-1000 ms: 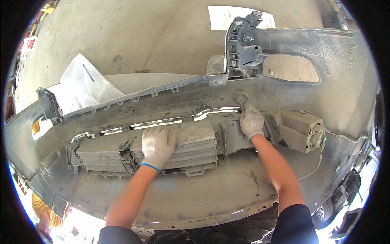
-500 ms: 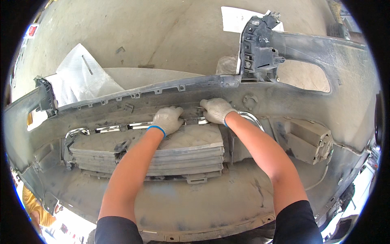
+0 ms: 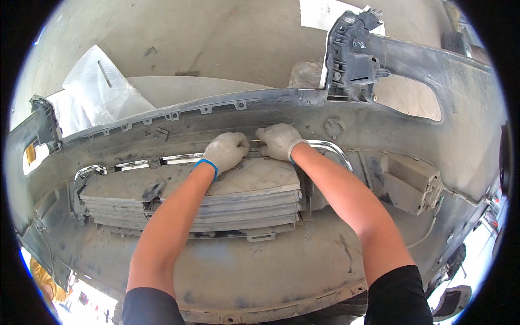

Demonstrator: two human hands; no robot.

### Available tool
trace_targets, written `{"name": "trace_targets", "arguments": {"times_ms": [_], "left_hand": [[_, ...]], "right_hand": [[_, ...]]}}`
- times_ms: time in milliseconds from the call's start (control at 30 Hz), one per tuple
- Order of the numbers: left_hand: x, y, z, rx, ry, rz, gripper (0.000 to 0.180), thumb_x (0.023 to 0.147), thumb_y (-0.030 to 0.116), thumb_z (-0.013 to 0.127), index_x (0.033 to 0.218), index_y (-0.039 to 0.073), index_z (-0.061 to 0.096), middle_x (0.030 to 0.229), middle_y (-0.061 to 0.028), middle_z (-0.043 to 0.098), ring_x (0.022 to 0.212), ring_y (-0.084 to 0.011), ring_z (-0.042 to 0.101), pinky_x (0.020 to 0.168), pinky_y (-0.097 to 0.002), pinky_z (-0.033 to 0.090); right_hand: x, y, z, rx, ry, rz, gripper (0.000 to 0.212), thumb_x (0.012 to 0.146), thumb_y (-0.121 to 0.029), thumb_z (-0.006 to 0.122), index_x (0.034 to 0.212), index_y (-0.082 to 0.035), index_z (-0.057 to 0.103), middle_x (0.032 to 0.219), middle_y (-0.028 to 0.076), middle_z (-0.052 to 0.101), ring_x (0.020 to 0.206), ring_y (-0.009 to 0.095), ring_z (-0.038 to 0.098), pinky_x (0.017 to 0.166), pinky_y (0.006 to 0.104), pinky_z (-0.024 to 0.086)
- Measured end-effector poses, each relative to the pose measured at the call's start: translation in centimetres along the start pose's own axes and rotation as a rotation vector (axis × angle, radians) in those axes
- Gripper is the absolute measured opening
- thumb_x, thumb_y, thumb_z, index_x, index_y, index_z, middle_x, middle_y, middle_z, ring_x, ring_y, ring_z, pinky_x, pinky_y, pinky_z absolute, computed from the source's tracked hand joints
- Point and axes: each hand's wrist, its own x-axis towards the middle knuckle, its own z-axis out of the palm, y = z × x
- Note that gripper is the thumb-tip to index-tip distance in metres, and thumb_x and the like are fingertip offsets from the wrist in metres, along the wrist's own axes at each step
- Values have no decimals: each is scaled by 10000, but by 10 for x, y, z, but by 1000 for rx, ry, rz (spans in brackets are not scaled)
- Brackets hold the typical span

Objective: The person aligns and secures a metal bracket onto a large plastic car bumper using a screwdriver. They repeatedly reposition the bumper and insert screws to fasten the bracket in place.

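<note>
A large dusty bumper cover [image 3: 216, 271] lies inside-up before me, with a slatted grille shutter [image 3: 254, 203] set in its middle. My left hand [image 3: 226, 150], in a pale knit glove with a blue cuff, rests at the shutter's upper edge with its fingers curled. Close to its right, my right hand [image 3: 280, 142], gloved alike, has its fingers bent inward. A thin sliver shows by the right fingertips, too small to name. Both hands lie over the chrome trim strip [image 3: 184, 158] that runs along the opening, hiding part of it. What either hand pinches is hidden.
A black bracket [image 3: 352, 67] rises from the bumper's far right edge. Bubble wrap [image 3: 105, 89] lies beyond the far left edge, and a white sheet [image 3: 319, 13] on the floor farther back. A person in a yellow top [image 3: 43, 279] is at the lower left.
My right hand has come nearer to my left, narrowing the gap between the fingertips. The view has shifted slightly; the bumper stays in place.
</note>
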Motion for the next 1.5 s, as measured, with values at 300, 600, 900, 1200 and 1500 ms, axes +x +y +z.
{"name": "trace_targets", "arguments": {"times_ms": [300, 600, 900, 1200, 1500], "left_hand": [[0, 8, 11, 132, 27, -44, 218, 899, 194, 592, 1033, 74, 716, 1097, -199, 721, 1058, -402, 671, 918, -486, 534], [1, 5, 20, 212, 102, -23, 207, 910, 209, 620, 1047, 58, 659, 1062, -228, 702, 1032, -430, 658, 893, -522, 519], [4, -7, 20, 172, 78, 6, 221, 897, 235, 660, 1044, 71, 656, 1069, -209, 693, 1041, -421, 647, 895, -518, 512], [-1, 3, 7, 194, 70, -17, 328, 880, 297, 676, 1131, 86, 664, 1105, -208, 688, 1089, -414, 640, 934, -494, 510], [-111, -101, -178, 473, 37, -356, 312, 868, 348, 669, 1018, 81, 731, 1013, -208, 730, 1011, -404, 682, 882, -471, 537]], "right_hand": [[4, 7, -8, 49, -41, -53, 387, 853, -288, 708, 1148, -38, 695, 1164, 208, 708, 1136, 388, 655, 975, 473, 521], [-3, 13, -15, 102, -136, -7, 406, 847, -342, 662, 1086, -26, 754, 1073, 247, 724, 1029, 415, 693, 927, 494, 534], [4, -9, -3, 51, -146, 195, 347, 841, -242, 629, 1079, -35, 774, 1132, 224, 729, 1083, 396, 698, 921, 482, 561], [13, -13, -4, 66, -207, 353, 358, 820, -193, 606, 1102, -52, 776, 1176, 221, 722, 1112, 383, 698, 935, 466, 564], [6, -22, -13, 49, -171, 357, 367, 822, -217, 621, 1111, -46, 772, 1182, 226, 714, 1132, 385, 686, 953, 467, 552]]}}
